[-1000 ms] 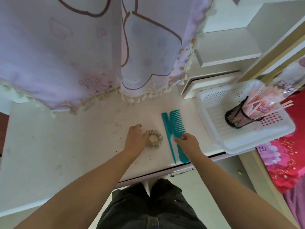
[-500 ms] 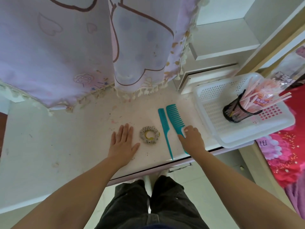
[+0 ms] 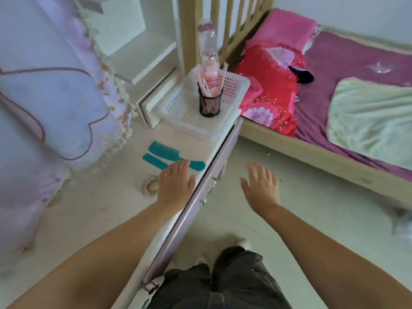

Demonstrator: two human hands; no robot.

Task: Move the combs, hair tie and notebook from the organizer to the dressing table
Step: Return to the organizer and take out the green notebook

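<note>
On the bench (image 3: 93, 210), near its front edge, two teal combs are laid side by side: a wide-toothed comb (image 3: 169, 152) and a thinner comb (image 3: 153, 161) just beside it. The hair tie (image 3: 149, 186) is seen on the bench a little nearer to the person, partly covered by the left hand (image 3: 176, 186). This hand is held flat above the bench with the fingers spread, and nothing is held in it; its fingertips reach over the handle of the wide-toothed comb. The right hand (image 3: 260, 188) is held beyond the bench edge, above the floor (image 3: 312, 219), also wide and empty. The white basket (image 3: 178, 103) stands at the far end of the bench, and a black mesh cup (image 3: 209, 105) with pink sticks is placed inside it. A notebook cannot be made out. A bed (image 3: 356, 63) with purple and red covers is seen to the right.
</note>
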